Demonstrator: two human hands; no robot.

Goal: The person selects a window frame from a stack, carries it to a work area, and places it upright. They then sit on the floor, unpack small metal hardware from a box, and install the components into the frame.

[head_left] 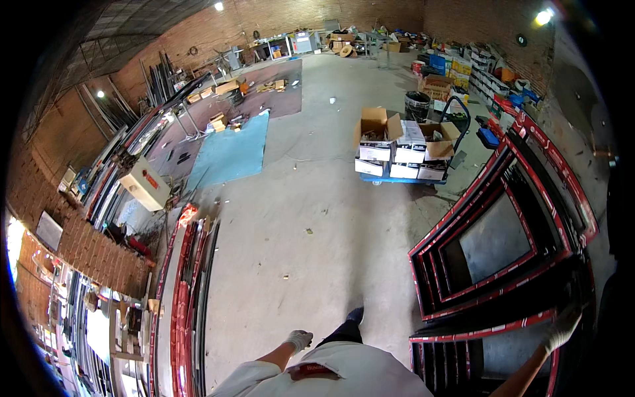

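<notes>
The left hand (299, 340) is held loosely half-curled, nothing seen gripped; the near frame (509, 327), lower right, looks stiff, probably heavy, best taken by both sides; its corner's reached by the right hand (563, 330), grasp impossible to tell.

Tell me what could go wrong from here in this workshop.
The stacked red-edged frames near your right hand might shift or tip if bumped. A small scrap on the floor ahead could trip you. The blue cart, loaded with boxes, might roll if knocked.
</notes>
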